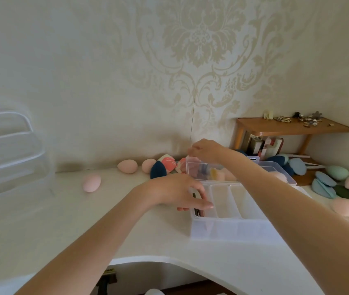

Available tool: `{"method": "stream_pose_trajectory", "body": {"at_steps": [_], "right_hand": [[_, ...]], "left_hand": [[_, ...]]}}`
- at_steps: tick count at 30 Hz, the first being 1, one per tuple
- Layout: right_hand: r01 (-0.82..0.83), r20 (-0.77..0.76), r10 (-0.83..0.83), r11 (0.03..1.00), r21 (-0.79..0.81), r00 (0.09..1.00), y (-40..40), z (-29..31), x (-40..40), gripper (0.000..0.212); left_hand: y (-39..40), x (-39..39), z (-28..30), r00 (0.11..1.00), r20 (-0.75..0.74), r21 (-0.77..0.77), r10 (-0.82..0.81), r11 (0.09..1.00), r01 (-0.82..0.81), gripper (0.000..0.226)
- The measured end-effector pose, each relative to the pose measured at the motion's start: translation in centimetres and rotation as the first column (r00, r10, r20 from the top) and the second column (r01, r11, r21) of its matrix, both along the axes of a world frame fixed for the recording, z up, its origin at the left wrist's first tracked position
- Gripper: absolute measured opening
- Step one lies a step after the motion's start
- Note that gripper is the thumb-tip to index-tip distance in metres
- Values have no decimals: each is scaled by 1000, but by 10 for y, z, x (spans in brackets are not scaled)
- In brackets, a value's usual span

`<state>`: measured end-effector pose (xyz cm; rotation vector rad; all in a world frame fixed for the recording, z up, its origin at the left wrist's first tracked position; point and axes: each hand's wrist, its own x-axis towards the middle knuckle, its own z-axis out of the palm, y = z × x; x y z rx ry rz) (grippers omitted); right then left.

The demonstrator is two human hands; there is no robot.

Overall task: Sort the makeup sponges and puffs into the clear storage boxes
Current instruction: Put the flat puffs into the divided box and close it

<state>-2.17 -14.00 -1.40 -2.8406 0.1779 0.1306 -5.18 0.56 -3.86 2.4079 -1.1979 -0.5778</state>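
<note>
Two clear storage boxes stand on the white table. The near box (233, 229) has several narrow compartments. My left hand (177, 191) reaches into its leftmost compartment, thumb and fingers pinching a dark puff (196, 210) that stands on edge. The far box (284, 168) holds several pastel sponges. My right hand (206, 151) hovers at its back left corner, fingers curled and pinched at the rim. Pink egg sponges (92, 183) (127, 166), a navy sponge (158, 170) and a patterned puff (167, 161) lie by the wall.
Blue puffs (324, 184) and pink sponges (342, 207) are piled at the right. A wooden shelf (292, 127) with small trinkets stands in the corner. A clear bin (9, 145) sits at the left. The table's curved front edge (148, 259) is close.
</note>
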Motion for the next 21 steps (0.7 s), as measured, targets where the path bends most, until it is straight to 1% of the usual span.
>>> {"method": "stream_pose_trajectory", "body": {"at_steps": [2, 3, 4, 6, 8, 10, 14, 16, 19, 21], "right_hand": [[34, -29, -31, 997, 75, 999, 2, -5, 5, 41], [52, -35, -49, 993, 104, 998, 3, -8, 7, 37], [70, -44, -65, 990, 119, 997, 4, -10, 9, 36], [106, -63, -97, 983, 147, 993, 5, -12, 11, 40], [130, -48, -124, 979, 154, 991, 5, -12, 12, 42], [146, 8, -149, 979, 144, 989, 3, -11, 14, 43], [157, 201, -173, 983, 94, 964, -4, -9, 12, 44], [146, 240, -167, 984, 106, 956, -8, -8, 9, 40], [126, 258, -153, 985, 118, 954, -13, -10, 4, 42], [100, 296, -130, 989, 112, 946, -14, -10, 1, 43]], "left_hand": [[-3, 0, -4, 999, 32, 18, 19, 1000, -20, 29], [-4, 0, -6, 999, 30, 21, 27, 999, -27, 27], [-5, 1, -6, 999, 22, 25, 27, 999, -27, 26], [-5, 2, -7, 1000, 2, 30, 21, 999, -21, 23], [-5, 3, -8, 1000, -18, 18, 25, 1000, -25, 22], [-5, 4, -10, 999, -33, 9, 34, 999, -34, 23], [-7, 4, -10, 997, -49, 6, 61, 998, -61, 22], [-8, 2, -9, 997, -34, 20, 71, 997, -71, 21], [-8, -1, -6, 997, -21, 39, 70, 997, -70, 20], [-6, -3, -2, 998, -25, 57, 55, 997, -54, 20]]}}
